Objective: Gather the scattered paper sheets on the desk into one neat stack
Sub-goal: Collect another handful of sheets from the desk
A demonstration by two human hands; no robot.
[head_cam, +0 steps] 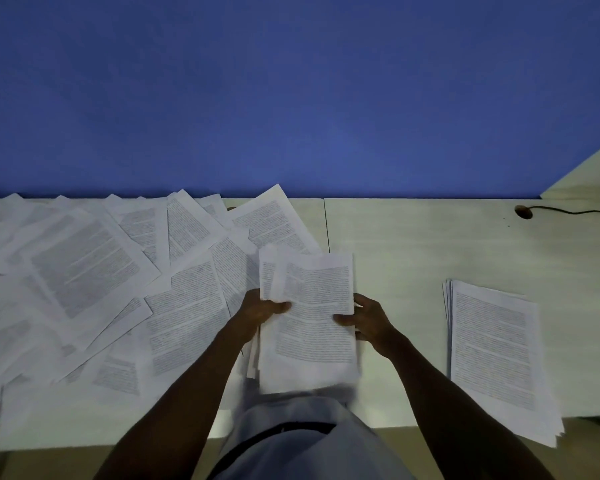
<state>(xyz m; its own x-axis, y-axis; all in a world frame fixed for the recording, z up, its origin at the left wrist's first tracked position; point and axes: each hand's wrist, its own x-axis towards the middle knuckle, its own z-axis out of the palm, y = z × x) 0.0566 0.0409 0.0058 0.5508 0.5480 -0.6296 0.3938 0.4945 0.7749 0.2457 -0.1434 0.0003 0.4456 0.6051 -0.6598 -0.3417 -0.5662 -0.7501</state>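
I hold a bundle of printed sheets [312,320] above the desk's front edge. My left hand [262,308] grips its left edge, thumb on top. My right hand [366,318] grips its right edge, thumb on the top page. The bundle's lower edge is blurred and its sheets are unevenly aligned. Several loose printed sheets [94,271] lie overlapping across the left half of the pale desk [406,244]. A squared stack of sheets [496,355] lies on the desk at the right, apart from my hands.
A blue partition wall [291,98] rises behind the desk. A cable hole [523,211] with a dark cable [575,212] sits at the back right. A seam [326,223] divides the desk top. My light trousers [291,441] show below the desk's front edge.
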